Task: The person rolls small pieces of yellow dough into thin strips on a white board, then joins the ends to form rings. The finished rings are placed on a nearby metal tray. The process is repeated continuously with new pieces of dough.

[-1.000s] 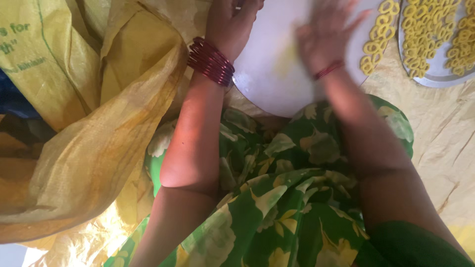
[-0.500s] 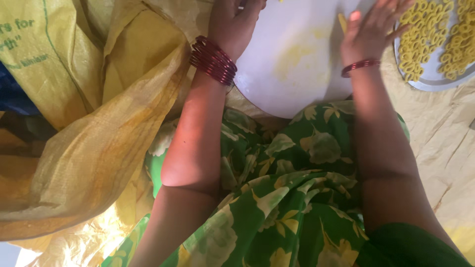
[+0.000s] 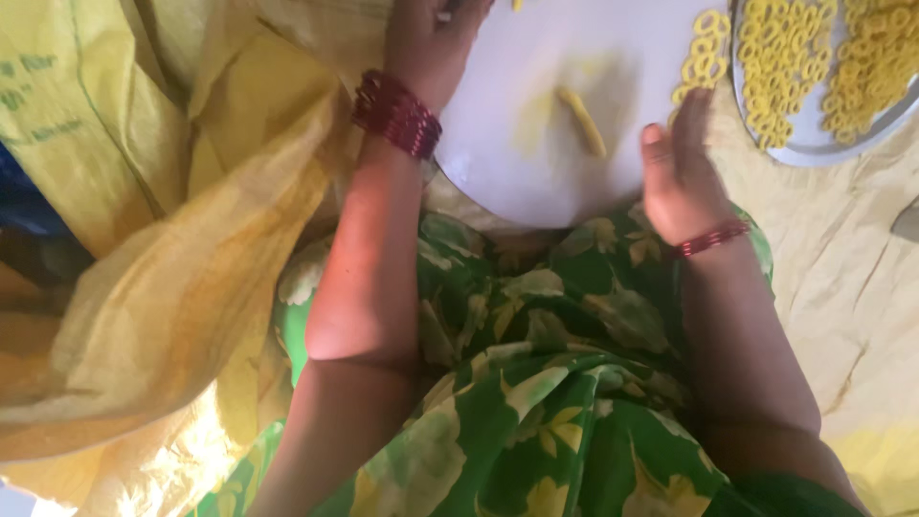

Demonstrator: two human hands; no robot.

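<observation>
The right hand (image 3: 678,177) lies flat and open, fingers together, at the right edge of a round white board (image 3: 565,105) that rests on the lap; it grips nothing, its fingertips reaching up toward a few yellow dough rings (image 3: 706,59) at the board's upper right. Just to its left, apart from the palm, 1 short yellow dough roll (image 3: 582,122) lies slanted near the middle of the board, with a faint yellow smear (image 3: 531,120) beside it. The left hand (image 3: 431,38) sits at the board's upper left edge, largely cut off by the top of the picture, so I cannot tell whether it is closed on anything. A stack of dark red bangles (image 3: 395,113) circles the left wrist; 1 thin red bangle (image 3: 710,238) circles the right.

To the right of the board, a round metal plate (image 3: 814,144) holds many more yellow rings spread in a single layer. Below the board the lap is covered by green cloth with yellow leaf print (image 3: 536,383). On the left lies a large crumpled yellow woven sack (image 3: 144,239) with green printing on its upper left corner. Pale yellow sheeting (image 3: 852,287) covers the ground at the right.
</observation>
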